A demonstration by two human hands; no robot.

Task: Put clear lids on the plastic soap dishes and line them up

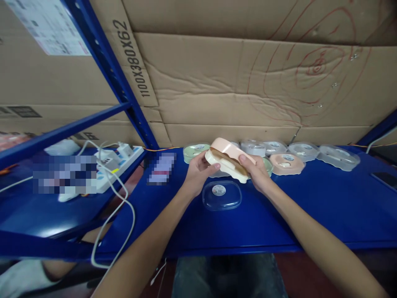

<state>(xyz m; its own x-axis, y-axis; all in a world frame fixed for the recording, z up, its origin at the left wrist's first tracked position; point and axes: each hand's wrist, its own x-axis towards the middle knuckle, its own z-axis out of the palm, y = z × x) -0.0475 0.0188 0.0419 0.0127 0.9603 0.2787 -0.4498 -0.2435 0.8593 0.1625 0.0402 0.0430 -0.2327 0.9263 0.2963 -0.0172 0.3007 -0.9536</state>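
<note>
Above the blue shelf, both my hands are closed on a pink and cream plastic box (231,153), which is tilted. A brownish band shows between its pink shell and the cream part. My left hand (198,174) grips the left end, thumb on the cream part. At the right end, my right hand (258,170) has its thumb against the pink side. Below the box, a clear plastic lid (222,196) with a round label lies on the shelf. Behind it are a green box (194,152), a pink box (287,164) and several clear-topped boxes (338,157), partly hidden.
The blue shelf (325,207) has cardboard (201,82) behind it. At left are a blue upright (108,62), a white power strip (124,163) with loose cables, and a blurred-out phone-like rectangle (161,168). A dark flat object (384,180) lies at the right edge.
</note>
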